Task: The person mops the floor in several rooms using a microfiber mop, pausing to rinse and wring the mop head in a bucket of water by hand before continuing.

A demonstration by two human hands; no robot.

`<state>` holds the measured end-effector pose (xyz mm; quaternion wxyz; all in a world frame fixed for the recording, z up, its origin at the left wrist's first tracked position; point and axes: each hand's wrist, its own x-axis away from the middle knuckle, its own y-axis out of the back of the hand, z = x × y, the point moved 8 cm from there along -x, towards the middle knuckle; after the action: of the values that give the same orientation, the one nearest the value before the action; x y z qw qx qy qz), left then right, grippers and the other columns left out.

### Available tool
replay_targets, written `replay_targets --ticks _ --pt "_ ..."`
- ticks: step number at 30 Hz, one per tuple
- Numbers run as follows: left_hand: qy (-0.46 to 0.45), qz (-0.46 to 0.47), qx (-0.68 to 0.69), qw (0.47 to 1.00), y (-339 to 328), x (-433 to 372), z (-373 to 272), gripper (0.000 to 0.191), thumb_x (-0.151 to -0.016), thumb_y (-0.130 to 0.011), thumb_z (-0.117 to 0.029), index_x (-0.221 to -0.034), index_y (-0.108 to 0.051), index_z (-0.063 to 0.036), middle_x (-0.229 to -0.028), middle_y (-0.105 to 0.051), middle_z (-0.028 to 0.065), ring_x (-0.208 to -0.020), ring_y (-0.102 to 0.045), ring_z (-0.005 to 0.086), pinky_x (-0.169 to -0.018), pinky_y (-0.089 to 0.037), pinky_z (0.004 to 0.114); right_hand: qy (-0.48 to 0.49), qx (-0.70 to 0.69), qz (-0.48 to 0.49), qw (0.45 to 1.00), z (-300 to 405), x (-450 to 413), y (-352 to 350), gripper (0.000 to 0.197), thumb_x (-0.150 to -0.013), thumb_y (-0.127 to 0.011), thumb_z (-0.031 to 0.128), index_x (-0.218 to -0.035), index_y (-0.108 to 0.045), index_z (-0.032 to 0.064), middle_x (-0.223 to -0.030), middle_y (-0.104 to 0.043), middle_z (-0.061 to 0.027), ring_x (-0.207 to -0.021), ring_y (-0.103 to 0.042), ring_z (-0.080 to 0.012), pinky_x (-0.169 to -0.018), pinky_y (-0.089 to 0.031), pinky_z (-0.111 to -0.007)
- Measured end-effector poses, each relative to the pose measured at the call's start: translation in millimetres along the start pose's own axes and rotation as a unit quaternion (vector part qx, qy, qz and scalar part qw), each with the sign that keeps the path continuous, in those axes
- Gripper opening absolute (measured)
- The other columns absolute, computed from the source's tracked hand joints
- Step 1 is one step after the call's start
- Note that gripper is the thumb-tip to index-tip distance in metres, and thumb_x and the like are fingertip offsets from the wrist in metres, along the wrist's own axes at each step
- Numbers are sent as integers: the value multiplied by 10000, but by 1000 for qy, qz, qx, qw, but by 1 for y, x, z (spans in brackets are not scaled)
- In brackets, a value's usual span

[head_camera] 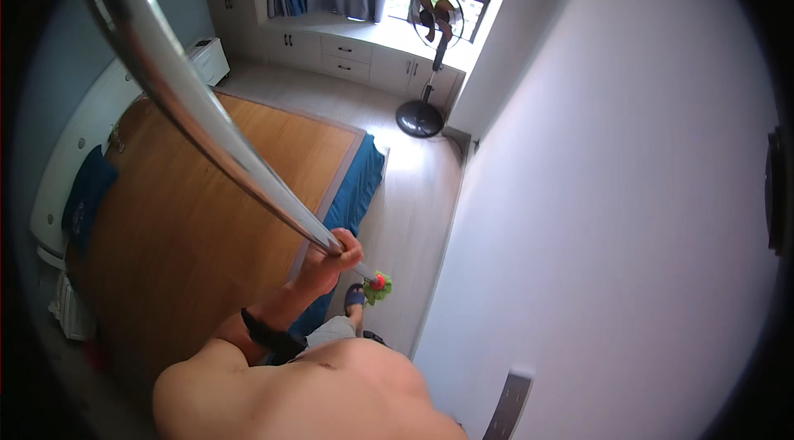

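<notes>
My left hand point(329, 263) is wrapped around the shiny metal pole point(229, 148) of a mop. The pole slants from close to the camera at upper left down toward the floor. At its lower end sit a red connector point(378, 282) and a green mop head point(379, 295), low by my sandalled foot point(355, 296). A dark band point(273, 336) crosses my left arm. My right hand is out of view.
Left of me stands a bed with a brown mat point(260, 130) and a blue sheet point(360, 179). A black pedestal fan point(420, 118) stands before white cabinets point(347, 58) under the window. A white wall point(589, 192) rises along my right, beside the strip of pale floor point(409, 210).
</notes>
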<state>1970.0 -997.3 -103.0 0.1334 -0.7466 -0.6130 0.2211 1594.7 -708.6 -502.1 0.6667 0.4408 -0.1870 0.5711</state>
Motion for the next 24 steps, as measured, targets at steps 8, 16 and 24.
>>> replay_targets --ticks 8,16,24 --pt "-22 13 -20 999 21 -248 5 197 -875 -691 -206 -775 -584 -73 -777 -561 51 -771 -540 167 -780 -429 331 -104 35 39 993 72 -83 4 251 -906 -554 241 -1044 -608 39 -762 -632 -86 -585 -600 -175 -469 -468 -320" --pt "-117 -85 83 986 67 -465 0 111 -862 -684 -83 -811 -586 -71 -762 -584 42 -779 -570 156 -800 -457 345 -118 89 62 987 197 -285 72 240 -908 -549 231 -1048 -600 43 -752 -624 -84 -566 -593 -174 -442 -462 -318" --pt "-247 -132 -74 957 131 -577 -82 175 -872 -674 -111 -758 -542 -107 -720 -557 34 -734 -554 162 -853 -444 353 -23 3 37 999 563 -430 154 303 -924 -556 261 -1150 -568 60 -832 -622 -71 -638 -610 -165 -487 -485 -305"
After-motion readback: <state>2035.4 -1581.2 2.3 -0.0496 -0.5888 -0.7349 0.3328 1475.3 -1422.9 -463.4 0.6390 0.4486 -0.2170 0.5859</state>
